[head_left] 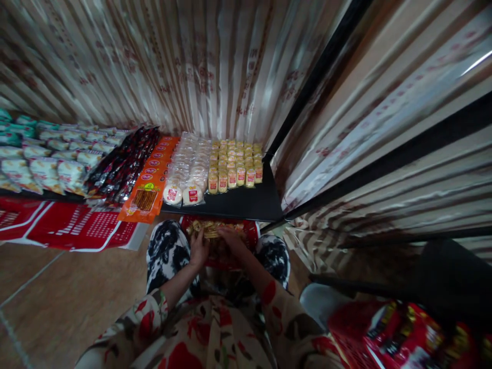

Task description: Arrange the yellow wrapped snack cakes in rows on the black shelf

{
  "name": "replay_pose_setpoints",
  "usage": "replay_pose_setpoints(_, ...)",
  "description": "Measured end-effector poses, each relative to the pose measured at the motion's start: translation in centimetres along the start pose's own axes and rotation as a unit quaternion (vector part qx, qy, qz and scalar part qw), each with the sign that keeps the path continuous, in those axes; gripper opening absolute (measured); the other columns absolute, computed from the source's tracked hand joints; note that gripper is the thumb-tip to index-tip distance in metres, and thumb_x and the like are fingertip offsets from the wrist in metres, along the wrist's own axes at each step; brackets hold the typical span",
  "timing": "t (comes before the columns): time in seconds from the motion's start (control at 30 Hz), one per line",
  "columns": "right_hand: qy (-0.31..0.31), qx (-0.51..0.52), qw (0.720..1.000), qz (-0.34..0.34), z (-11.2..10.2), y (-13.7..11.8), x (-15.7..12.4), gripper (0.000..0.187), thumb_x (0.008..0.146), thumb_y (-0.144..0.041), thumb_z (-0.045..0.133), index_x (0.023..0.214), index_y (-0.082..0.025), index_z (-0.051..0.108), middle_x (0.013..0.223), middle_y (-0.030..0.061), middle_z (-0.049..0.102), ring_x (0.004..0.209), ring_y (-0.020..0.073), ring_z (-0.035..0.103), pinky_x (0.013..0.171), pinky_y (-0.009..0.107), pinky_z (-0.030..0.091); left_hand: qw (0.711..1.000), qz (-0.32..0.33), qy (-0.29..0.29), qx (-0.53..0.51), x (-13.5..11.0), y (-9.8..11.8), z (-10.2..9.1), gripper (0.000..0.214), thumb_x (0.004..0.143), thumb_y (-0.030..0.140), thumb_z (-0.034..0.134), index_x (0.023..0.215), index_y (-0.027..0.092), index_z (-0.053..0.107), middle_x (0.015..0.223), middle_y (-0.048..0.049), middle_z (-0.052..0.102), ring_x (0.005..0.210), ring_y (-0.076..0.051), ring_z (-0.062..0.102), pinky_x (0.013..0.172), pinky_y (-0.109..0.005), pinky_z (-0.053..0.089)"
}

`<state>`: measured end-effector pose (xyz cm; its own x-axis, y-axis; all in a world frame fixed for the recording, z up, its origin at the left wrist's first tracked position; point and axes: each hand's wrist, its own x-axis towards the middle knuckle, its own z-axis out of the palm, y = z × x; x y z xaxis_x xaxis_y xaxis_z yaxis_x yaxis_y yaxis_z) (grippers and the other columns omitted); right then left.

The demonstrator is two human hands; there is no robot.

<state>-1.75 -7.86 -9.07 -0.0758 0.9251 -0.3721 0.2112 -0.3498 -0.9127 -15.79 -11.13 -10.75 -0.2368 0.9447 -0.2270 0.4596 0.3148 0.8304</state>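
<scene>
- The curtain is striped cloth with a satin sheen.
- The shelf is a black, matt, smooth board.
- The round cakes lie in clear, glossy plastic wrap.
- The red bag on the lap is shiny plastic film.
- The floor looks like smooth wood-grain boards.
- The sleeves are matt floral cloth.

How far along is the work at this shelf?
Done: yellow packs, white packs and orange packs lie in rows on the shelf. In hand: left hand and right hand reach into a red bag of small packs. Left: the shelf's front is bare.
</scene>
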Motion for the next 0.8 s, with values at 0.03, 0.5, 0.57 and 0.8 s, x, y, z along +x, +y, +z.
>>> replay_pose_setpoints(0.03, -0.011, 0.015, 1.000, 0.010, -0.5, -0.5, -0.1, 0.016, 0.075, -0.028, 0.052, 0.070, -0.017, 0.063, 0.073, 0.0000, 0.066, 0.069, 0.0126, 0.060, 0.063, 0.022, 0.047, 1.000, 0.012, -0.002, 0.002, -0.2, 0.2, -0.1, 0.044, 0.070, 0.014, 0.055, 0.114, 0.017, 0.057, 0.129, -0.0121, 0.045, 0.123, -0.023, 0.040, 0.105, -0.036, 0.030)
replay_pose_setpoints(0.5, 0.004, 0.130, 0.987, 0.099, -2.3, -5.3, -1.3, 0.023, 0.080, -0.035, 0.060, 0.075, -0.013, 0.062, 0.066, 0.0008, 0.065, 0.046, 0.0034, 0.053, 0.039, 0.011, 0.030, 0.964, -0.073, -0.165, -0.197, -1.1, 1.9, -0.1, 0.040, 0.076, 0.031, 0.054, 0.111, 0.012, 0.054, 0.058, 0.0030, 0.057, 0.050, -0.010, 0.054, 0.049, -0.020, 0.042)
replay_pose_setpoints(0.57, 0.012, 0.158, 0.982, 0.099, -2.4, -5.3, -1.6, 0.018, 0.080, -0.031, 0.061, 0.075, -0.013, 0.062, 0.065, 0.0003, 0.065, 0.046, 0.0035, 0.054, 0.039, 0.011, 0.033, 0.961, -0.096, -0.171, -0.197, -1.1, 2.4, -0.6, 0.040, 0.076, 0.029, 0.055, 0.113, 0.013, 0.051, 0.054, 0.0053, 0.054, 0.044, -0.008, 0.051, 0.044, -0.018, 0.038)
replay_pose_setpoints(0.8, 0.052, 0.209, 0.972, 0.093, -3.4, -4.9, -2.6, 0.016, 0.083, -0.026, 0.056, 0.073, -0.014, 0.054, 0.057, 0.0002, 0.060, 0.050, 0.0061, 0.058, 0.048, 0.014, 0.047, 0.964, -0.078, -0.147, -0.207, -0.1, 5.0, -2.2, 0.024, 0.074, 0.030, 0.058, 0.090, 0.014, 0.051, 0.054, 0.0072, 0.050, 0.039, -0.005, 0.047, 0.038, -0.015, 0.032)
